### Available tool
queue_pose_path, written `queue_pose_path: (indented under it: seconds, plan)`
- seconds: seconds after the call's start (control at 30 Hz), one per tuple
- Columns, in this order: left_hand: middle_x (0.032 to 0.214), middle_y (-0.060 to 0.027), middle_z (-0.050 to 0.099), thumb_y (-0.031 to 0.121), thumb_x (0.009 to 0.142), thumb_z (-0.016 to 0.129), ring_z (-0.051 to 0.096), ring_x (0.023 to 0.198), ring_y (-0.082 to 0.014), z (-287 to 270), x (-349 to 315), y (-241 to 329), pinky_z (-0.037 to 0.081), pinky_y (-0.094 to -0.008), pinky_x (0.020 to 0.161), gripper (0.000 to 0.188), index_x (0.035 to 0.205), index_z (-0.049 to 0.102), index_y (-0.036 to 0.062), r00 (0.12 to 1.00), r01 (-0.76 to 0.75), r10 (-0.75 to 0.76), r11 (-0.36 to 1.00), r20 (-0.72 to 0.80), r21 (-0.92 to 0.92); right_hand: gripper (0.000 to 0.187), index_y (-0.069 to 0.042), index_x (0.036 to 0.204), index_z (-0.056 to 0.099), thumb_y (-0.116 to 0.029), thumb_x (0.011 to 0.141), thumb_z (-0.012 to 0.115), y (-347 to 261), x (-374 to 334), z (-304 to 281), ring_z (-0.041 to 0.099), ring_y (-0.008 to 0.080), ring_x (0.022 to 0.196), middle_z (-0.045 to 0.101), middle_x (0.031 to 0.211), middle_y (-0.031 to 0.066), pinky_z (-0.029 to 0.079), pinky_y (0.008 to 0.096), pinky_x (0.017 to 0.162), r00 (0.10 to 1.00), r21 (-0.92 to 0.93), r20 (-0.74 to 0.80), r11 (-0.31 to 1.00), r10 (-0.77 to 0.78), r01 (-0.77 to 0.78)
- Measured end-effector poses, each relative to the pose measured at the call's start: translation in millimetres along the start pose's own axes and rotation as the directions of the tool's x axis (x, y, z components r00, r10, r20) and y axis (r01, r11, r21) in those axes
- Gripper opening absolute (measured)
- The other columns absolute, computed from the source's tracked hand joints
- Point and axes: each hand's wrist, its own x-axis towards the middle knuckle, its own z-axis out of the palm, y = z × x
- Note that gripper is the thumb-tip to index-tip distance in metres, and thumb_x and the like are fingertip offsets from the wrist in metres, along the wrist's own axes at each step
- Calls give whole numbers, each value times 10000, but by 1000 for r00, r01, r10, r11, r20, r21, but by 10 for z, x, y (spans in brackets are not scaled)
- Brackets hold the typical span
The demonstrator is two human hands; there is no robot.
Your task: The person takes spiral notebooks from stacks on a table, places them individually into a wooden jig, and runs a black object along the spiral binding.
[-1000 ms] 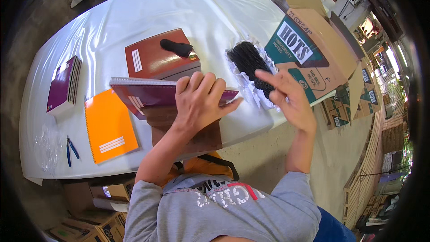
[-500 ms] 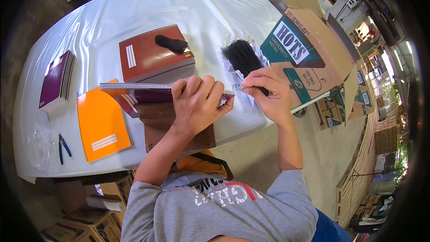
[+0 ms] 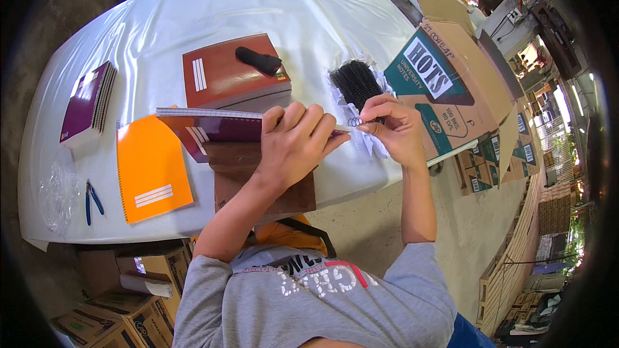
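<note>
My left hand (image 3: 293, 145) is closed around a purple notebook (image 3: 237, 130), holding it on edge above the table. A dark wire coil (image 3: 354, 121) is pinched between the thumb and fingers of my right hand (image 3: 398, 130), its end close to the notebook's right corner. Whether the coil passes through the holes there is too small to tell. Just beyond my right hand lies a pile of black coils (image 3: 354, 84) on crumpled white wrapping. A brown cover or board (image 3: 264, 180) lies beneath the notebook, partly hidden by my left arm.
Behind the notebook stands a brown notebook stack (image 3: 216, 80) with a black cloth-like item (image 3: 258, 60) on top. To the left are an orange notebook (image 3: 151, 171), purple notebooks (image 3: 87, 104), blue-handled pliers (image 3: 92, 203) and transparent plastic (image 3: 55, 200). An open carton (image 3: 445, 116) stands at right.
The coil end and my right hand have come slightly closer to the notebook's corner. The whole view has shifted a little; both grips stay the same.
</note>
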Motion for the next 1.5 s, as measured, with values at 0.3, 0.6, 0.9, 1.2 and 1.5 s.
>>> queue_pose_path:
  seconds: [0.3,0.6,0.9,1.2,1.5]
  plan:
    - [655,23,410,441,632,715,437,667,-140,-23,1,-6,263,-311,687,320,665,529,182,1000,3,-3,1000,8,-8,226,-18,875,666,115,692,667,6,-13,12,545,112,826,572,938,60,459,217,686,998,-23,57,1000,21,-20]
    - [748,46,456,432,637,686,446,742,-114,-80,12,-51,274,-304,728,310,699,514,181,996,10,-10,1000,91,-5,159,-17,964,599,-32,809,633,-282,1,-51,482,85,739,522,846,38,431,223,644,890,-314,302,917,342,-246]
    - [657,40,499,524,581,699,489,662,-130,-373,-14,-537,320,-284,671,424,631,510,148,989,-4,9,999,149,-37,174,-28,929,558,-156,831,624,-314,-169,345,509,179,621,518,724,87,420,265,589,989,-520,130,844,-75,133]
    - [703,39,472,484,623,679,471,744,-116,-444,-193,-386,289,-302,744,351,663,523,171,999,0,0,1000,52,0,196,-48,925,585,-135,771,671,-452,-279,533,553,266,589,573,753,98,434,312,526,996,-545,94,837,5,47]
    - [763,14,487,529,611,688,497,821,-170,-469,-205,-415,315,-341,828,441,791,577,142,997,70,-68,997,48,-39,343,-64,985,583,-55,674,726,-592,-220,481,556,255,596,557,737,86,434,305,526,947,-669,278,740,159,72]
